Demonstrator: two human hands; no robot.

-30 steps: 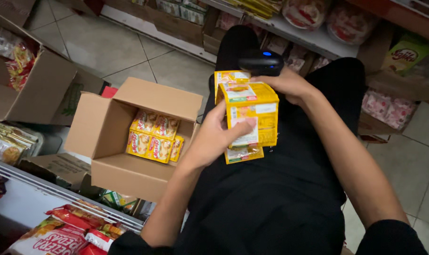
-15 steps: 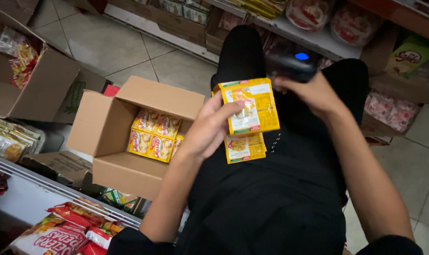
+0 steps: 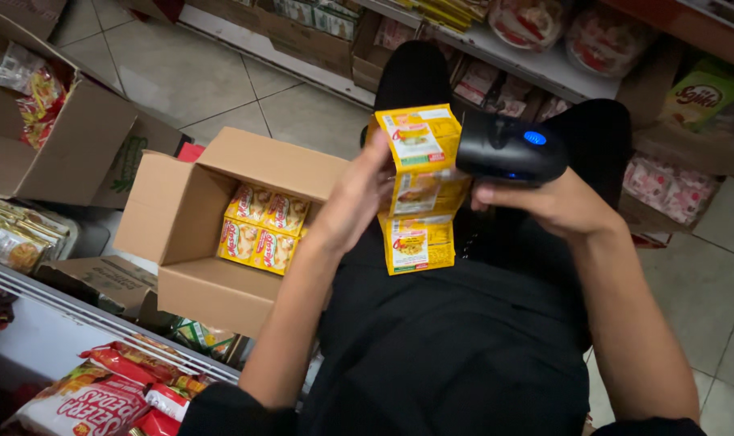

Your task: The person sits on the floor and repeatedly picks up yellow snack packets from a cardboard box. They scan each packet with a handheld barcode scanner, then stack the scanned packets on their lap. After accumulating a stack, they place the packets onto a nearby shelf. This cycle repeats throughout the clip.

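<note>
While the strip of yellow sachets (image 3: 415, 190) hangs upright over the person's lap, folded so that three panels show one below the other, the left hand (image 3: 357, 198) pinches its left edge, fingers pressed together around it. The right hand (image 3: 549, 202) is curled tight around a black handheld scanner (image 3: 508, 149), whose head touches the strip's upper right side; a blue light shows on top of it. Just left of the left forearm stands an open cardboard box (image 3: 193, 218) on the tiled floor (image 3: 189, 73), with more yellow sachets (image 3: 264, 228) lying flat at its bottom. Farther left sits a second open carton (image 3: 68, 145) holding clear snack bags. Beyond the knees, a low shelf (image 3: 545, 69) carries packaged goods. At the near left, red packets (image 3: 92, 400) lie on another rack.
</note>
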